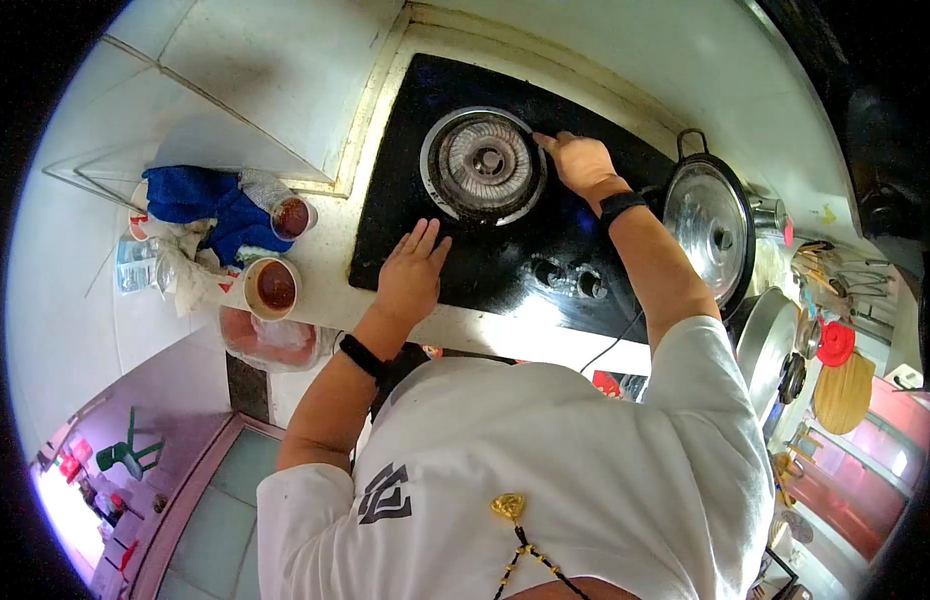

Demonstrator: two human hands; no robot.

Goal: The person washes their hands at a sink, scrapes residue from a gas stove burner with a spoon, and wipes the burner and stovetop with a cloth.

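A round gas burner with a metal ring [485,165] is set in the black glass cooktop [395,130]. My left hand [412,272] lies on the cooktop's left front part, fingers stretched out, palm down, holding nothing. On the burner's right side is my right hand [577,160], its index finger pointing at the ring's rim and the other fingers curled; whether something small is beneath them is hidden. Two control knobs [569,280] sit near the cooktop's front edge.
Left of the cooktop are two cups of red sauce [276,286], a blue cloth [200,205] and a bagged pink container [268,338]. On the right stand a lidded pan [707,225] and another large lid [767,345]. A dark cable [613,342] hangs in front.
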